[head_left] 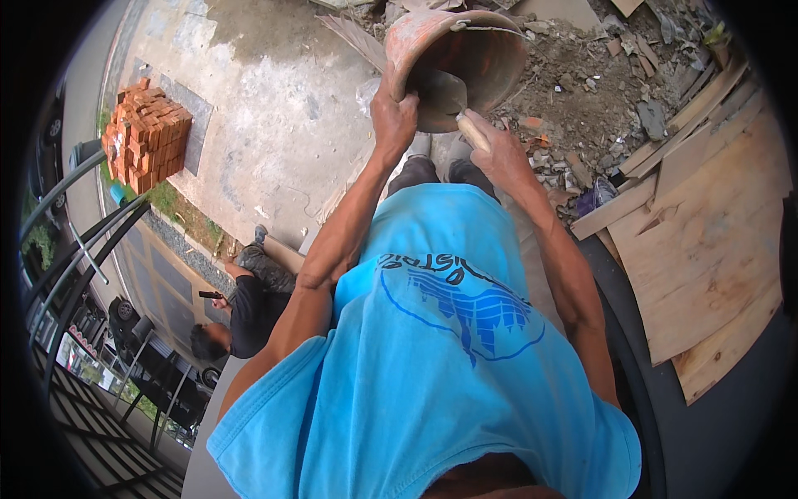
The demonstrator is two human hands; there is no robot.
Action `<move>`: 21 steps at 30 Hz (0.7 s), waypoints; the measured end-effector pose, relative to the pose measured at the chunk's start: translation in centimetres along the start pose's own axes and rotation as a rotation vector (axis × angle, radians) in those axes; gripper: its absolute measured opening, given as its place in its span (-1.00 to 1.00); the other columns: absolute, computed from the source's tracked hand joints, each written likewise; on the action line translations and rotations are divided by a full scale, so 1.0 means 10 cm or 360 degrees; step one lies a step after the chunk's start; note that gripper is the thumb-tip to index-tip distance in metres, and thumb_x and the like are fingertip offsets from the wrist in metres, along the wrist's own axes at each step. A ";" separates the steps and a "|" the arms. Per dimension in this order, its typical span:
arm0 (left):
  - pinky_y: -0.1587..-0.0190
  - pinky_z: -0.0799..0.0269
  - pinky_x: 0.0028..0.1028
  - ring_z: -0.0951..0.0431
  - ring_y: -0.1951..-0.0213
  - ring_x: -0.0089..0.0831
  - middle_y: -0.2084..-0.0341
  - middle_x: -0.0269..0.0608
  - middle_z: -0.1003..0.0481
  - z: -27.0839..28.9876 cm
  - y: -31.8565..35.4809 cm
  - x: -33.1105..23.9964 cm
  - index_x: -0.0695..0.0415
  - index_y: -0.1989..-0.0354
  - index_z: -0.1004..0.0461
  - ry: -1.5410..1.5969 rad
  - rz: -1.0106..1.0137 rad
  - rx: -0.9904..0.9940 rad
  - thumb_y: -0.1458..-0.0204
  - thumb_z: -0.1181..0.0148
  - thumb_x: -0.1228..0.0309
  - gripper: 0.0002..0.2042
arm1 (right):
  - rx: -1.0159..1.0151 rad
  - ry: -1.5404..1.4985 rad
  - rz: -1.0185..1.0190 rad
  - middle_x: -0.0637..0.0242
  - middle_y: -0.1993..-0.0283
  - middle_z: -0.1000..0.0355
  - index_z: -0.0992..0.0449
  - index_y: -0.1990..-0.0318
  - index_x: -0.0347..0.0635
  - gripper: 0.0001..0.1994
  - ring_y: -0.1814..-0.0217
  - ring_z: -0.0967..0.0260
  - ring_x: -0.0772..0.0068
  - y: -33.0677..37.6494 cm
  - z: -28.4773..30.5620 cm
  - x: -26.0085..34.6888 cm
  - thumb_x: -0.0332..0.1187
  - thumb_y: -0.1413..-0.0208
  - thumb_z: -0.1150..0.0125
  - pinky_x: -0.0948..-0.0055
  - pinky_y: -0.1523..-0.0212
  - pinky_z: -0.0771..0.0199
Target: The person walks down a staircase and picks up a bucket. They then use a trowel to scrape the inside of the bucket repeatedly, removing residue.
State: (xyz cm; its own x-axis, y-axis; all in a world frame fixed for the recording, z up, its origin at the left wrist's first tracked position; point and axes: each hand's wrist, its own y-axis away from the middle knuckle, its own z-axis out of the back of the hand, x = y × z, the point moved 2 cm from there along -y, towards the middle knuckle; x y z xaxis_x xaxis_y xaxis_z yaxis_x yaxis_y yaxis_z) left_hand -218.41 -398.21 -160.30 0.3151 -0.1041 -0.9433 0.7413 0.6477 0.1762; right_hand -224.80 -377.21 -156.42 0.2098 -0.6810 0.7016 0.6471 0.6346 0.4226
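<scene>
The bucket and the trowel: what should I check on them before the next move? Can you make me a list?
1. Left hand gripping the bucket by its rim: ok.
2. Right hand holding the masonry trowel by its handle: ok.
3. Trowel's blade inside the bucket's mouth: ok.
4. Bucket standing upright: not ok, it is tilted.
5. How much is in the bucket: cannot tell, the inside is too shaded.
6. Other person clear of the bucket: ok, off to the left.
</scene>
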 end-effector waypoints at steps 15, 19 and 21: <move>0.01 -0.48 -0.20 -0.61 0.08 0.07 0.14 0.25 -0.58 -0.01 0.07 0.09 0.24 -0.28 -0.34 -0.0048 -0.0171 0.0107 0.05 -0.14 0.49 -0.40 | 0.0059 0.1083 -0.0015 -0.04 0.21 -0.56 -0.40 -0.31 0.07 -0.36 0.10 -0.53 -0.17 -0.36 0.34 0.13 -0.48 0.02 -0.26 -0.04 0.05 -0.53; 0.01 -0.49 -0.15 -0.61 0.10 0.16 0.14 0.31 -0.56 0.01 0.06 0.07 0.21 -0.34 -0.29 -0.0173 -0.0031 0.0167 0.04 -0.13 0.50 -0.36 | 0.0158 0.0676 0.0042 -0.09 0.10 -0.57 -0.46 -0.27 0.03 -0.39 0.05 -0.54 -0.15 -0.36 0.31 0.10 -0.50 0.04 -0.21 0.02 0.02 -0.54; -0.01 -0.48 -0.16 -0.61 0.08 0.15 0.12 0.32 -0.56 0.05 0.12 0.07 0.20 -0.35 -0.28 -0.0147 -0.0007 0.0192 0.04 -0.13 0.50 -0.35 | 0.0237 0.0457 0.0052 -0.10 0.05 -0.56 -0.49 -0.23 -0.02 -0.44 0.04 -0.54 -0.13 -0.29 0.19 0.01 -0.51 0.03 -0.17 0.08 0.03 -0.56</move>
State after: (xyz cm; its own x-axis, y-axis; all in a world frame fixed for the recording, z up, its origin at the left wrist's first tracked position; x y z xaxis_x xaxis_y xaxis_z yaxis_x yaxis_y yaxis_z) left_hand -216.98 -397.89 -160.58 0.3609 -0.1793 -0.9152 0.8068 0.5522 0.2100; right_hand -228.09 -378.43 -156.51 0.4406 -0.7212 0.5345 0.5265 0.6899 0.4969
